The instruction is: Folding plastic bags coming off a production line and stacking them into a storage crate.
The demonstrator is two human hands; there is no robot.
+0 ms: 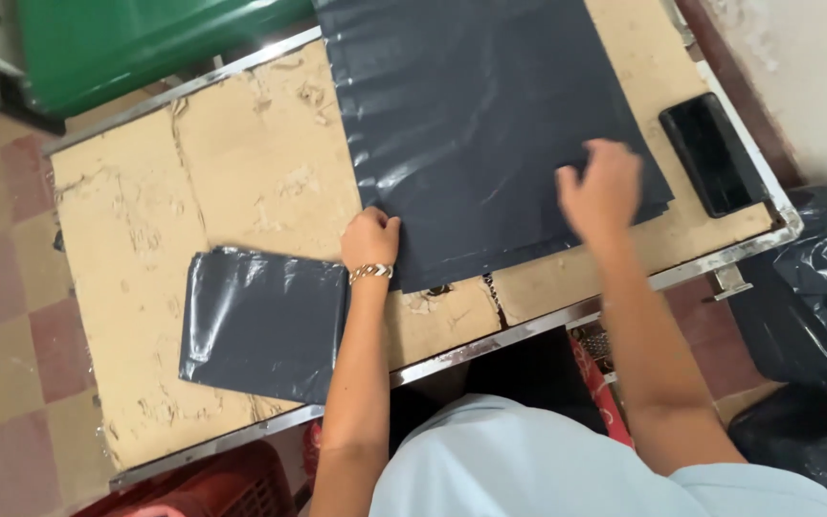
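- We see the counter point(241, 163), a worn tan board with a metal rim, running under both hands and beyond them on every side; its near edge crosses just below our wrists, and its right edge lies well past the right hand.
- The large dark grey plastic sheet point(471, 124) lies flat on the counter, spreading up and away from both hands; its near-left corner sits under the left hand, and its right edge ends just beyond the right hand.
- The folded dark grey bag point(265, 325) lies flat to the lower left of the left hand, just beside the wrist, its near edge close to the counter's rim.
- Between the folded bag and the far-left rim the bare board stays open, and above the bag, left of the sheet, a wide strip of board is free.
- Crumpled dark bags point(820, 306) sit off the counter, below and right of the right hand.
- A green bin point(136, 38) stands beyond the counter's far-left edge, well apart from the left hand.
- Our left hand point(370, 237) is curled shut, knuckles pressing the sheet's corner down; a bracelet rings the wrist.
- Our right hand point(603, 190) is blurred over the sheet's right part, fingers bent; we cannot tell whether it pinches the sheet.
- A black phone point(713, 153) rests on the counter right of the right hand, near the rim.
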